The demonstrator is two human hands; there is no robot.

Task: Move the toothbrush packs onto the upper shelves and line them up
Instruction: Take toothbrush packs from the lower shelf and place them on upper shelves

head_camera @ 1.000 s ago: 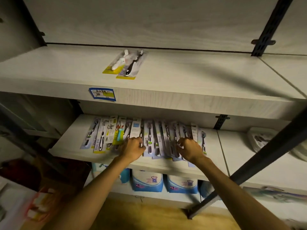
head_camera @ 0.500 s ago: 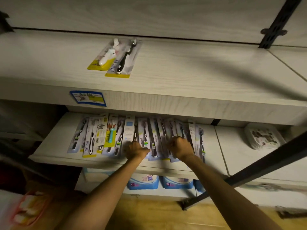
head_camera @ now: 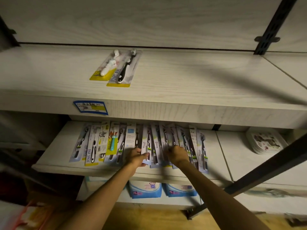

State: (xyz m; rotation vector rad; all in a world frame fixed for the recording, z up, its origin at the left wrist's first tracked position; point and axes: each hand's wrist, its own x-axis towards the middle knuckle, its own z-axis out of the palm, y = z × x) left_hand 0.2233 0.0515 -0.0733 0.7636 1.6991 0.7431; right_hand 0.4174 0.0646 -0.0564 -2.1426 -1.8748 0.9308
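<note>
Both hands, left hand and right hand, gripping toothbrush packs under the upper shelf.

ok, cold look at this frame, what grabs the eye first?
The fanned row of toothbrush packs on the lower shelf, with the left hand and right hand gripping packs mid-row. Above, two packs lie alone on the upper shelf.

Two bare forearms reach in from the bottom edge, with no sleeve, watch or band anywhere along them. The left hand and the right hand wear no gloves. No rings show on the visible fingers, though motion blur softens them.
</note>
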